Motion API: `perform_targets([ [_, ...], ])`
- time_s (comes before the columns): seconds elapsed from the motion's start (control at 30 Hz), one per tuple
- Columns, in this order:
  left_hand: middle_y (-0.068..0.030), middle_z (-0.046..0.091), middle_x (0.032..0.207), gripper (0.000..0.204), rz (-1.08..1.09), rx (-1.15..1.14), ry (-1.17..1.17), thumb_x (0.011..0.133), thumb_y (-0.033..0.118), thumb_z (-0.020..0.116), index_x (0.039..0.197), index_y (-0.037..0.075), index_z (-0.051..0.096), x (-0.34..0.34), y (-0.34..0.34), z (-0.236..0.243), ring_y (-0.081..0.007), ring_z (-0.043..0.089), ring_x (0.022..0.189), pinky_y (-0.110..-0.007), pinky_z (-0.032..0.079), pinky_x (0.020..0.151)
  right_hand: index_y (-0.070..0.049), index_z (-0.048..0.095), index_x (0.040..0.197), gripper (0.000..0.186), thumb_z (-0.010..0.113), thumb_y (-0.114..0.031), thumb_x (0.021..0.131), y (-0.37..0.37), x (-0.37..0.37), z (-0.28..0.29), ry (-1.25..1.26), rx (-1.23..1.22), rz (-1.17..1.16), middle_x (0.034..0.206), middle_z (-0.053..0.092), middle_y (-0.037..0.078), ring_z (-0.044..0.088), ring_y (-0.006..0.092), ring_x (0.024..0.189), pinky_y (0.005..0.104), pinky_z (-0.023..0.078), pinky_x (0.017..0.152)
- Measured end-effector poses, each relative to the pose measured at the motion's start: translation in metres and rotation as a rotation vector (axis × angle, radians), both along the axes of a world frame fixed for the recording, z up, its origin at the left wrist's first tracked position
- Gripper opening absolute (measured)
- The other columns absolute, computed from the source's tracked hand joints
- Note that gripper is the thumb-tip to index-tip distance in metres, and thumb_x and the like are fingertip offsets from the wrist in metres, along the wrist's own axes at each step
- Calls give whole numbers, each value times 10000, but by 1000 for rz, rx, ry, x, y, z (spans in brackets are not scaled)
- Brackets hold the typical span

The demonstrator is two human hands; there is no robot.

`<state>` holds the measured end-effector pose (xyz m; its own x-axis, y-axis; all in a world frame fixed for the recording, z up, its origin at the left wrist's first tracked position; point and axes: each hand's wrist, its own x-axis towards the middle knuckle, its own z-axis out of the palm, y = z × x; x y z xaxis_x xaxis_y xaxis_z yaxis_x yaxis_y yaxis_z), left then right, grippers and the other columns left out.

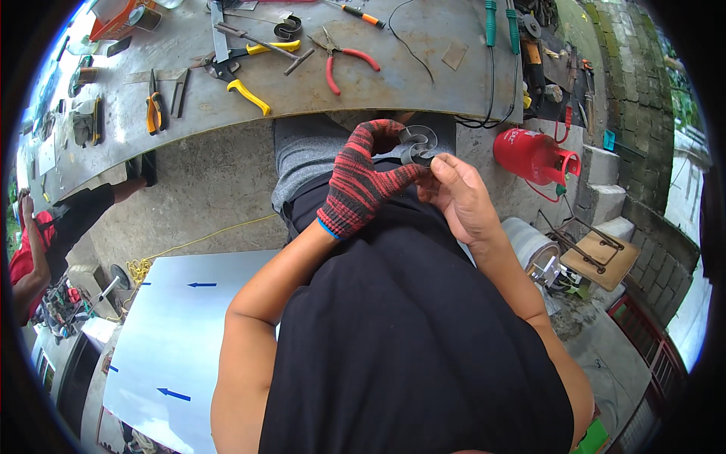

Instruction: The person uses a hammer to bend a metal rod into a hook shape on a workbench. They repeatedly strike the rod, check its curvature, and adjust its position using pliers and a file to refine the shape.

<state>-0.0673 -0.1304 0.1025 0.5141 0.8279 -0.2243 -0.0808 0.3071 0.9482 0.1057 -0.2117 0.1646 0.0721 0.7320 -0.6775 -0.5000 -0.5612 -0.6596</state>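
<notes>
Metal curl (pixel 409 157) — gripped by curved, gloved left hand (pixel 360 181) and pinching right hand (pixel 463 195).

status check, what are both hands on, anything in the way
Gloved left hand and bare right hand on curled metal strip. Strip partly hidden by fingers. No obstruction seen; red-handled pliers lie apart on table.
</notes>
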Motion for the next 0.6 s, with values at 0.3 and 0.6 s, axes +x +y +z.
perform_targets([
  [0.3, -111, 660, 1311, 327, -64, -245, -295, 1030, 204, 653, 1286, 5, 614, -16, 12, 5, -186, 612, 1210, -353, 459, 1097, -9, 615, 1128, 284, 753, -155, 926, 17, 26, 15, -542, 226, 211, 972, 634, 16, 597, 76, 877, 251, 503, 793],
  [0.6, -116, 598, 1384, 637, -191, -490, -532, 991, 292, 714, 1523, 81, 434, -10, 24, -6, -208, 583, 1256, -391, 476, 1084, -12, 648, 1107, 318, 776, -218, 901, 42, 43, 31, -665, 306, 450, 970, 649, 8, 599, 84, 878, 266, 493, 806],
])
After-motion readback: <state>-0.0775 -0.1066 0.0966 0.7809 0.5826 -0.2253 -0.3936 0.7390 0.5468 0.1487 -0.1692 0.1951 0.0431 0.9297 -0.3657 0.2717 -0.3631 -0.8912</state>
